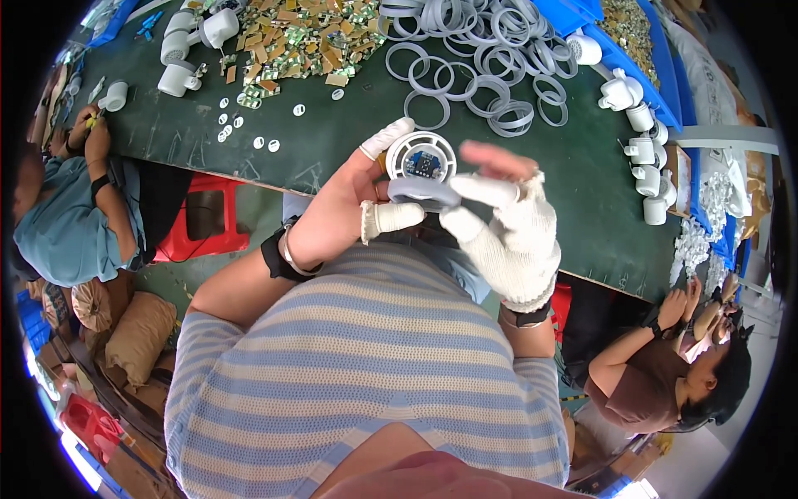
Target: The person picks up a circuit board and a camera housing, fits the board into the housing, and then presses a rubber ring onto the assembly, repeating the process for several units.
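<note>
My left hand (328, 204), with white covers on the thumb and one finger, grips a round white plastic housing (451, 158) by its left side. Inside the housing's open face sits a small dark circuit board with blue parts (424, 164). A grey plastic ring (422, 193) is tilted at the housing's near edge, close to my left thumb. My right hand (519, 241), in a white knit glove with some bare fingertips, pinches the ring's right side between thumb and finger. Its other fingers are raised and slightly blurred. Whether the ring touches the housing, I cannot tell.
Beyond my hands lie a heap of grey rings (490, 75), a pile of small circuit boards (312, 41) and several white discs (259, 142). White housings (640, 150) line the right edge beside blue bins (623, 62). People sit at left (79, 216) and right (640, 378).
</note>
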